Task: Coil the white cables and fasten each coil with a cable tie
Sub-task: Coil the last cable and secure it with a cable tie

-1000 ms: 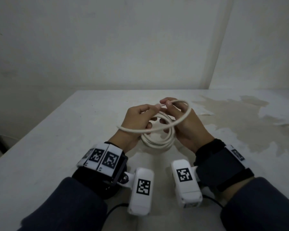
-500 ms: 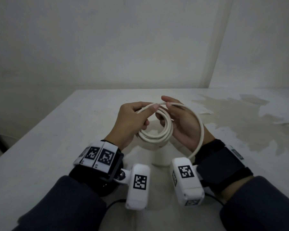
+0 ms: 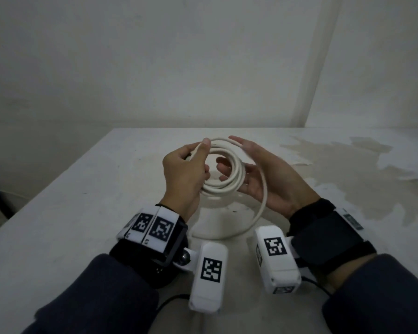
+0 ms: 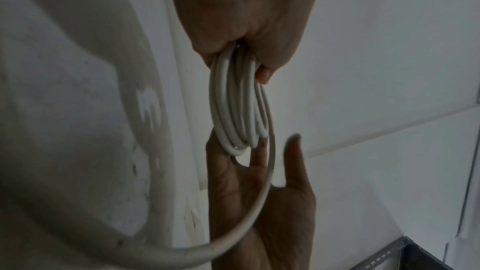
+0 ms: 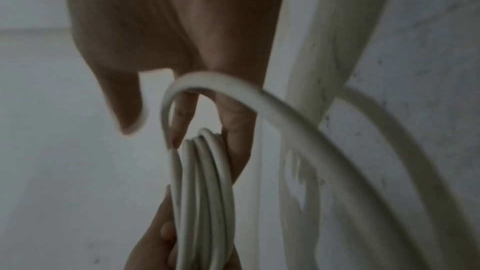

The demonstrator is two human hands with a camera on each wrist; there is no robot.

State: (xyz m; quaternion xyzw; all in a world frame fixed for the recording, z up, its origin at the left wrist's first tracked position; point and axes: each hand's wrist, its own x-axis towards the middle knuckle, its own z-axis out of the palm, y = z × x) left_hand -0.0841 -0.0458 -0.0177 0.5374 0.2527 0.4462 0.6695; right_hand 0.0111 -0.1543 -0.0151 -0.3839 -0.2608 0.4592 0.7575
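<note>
The right hand (image 3: 268, 179) has opened flat since a moment ago, fingers straight against the coil's 3 o'clock side, while the left hand (image 3: 184, 174) grips the white cable (image 3: 227, 182) coil (held above the table (image 3: 58, 213)), loose loop trailing toward 6 o'clock.

The round white cable (image 3: 227, 182) looks like smooth plastic or rubber sheathing, kinda satin, with a soft sheen and a few tiny dark specks on the loose loop. The pale white worktop (image 3: 82, 201) is matt and a bit rough, with little dark pits; toward its far right corner there's a big brownish patch (image 3: 348, 169) where the top coat looks peeled or worn. The white boxy wrist camera housings (image 3: 209, 268) are smooth hard plastic, low gloss, with matt black-and-white printed tags. The black wrist straps (image 3: 328, 232) look like soft fabric, and the dark blue sleeves (image 3: 101, 292) are fuzzy matt cloth.
</note>
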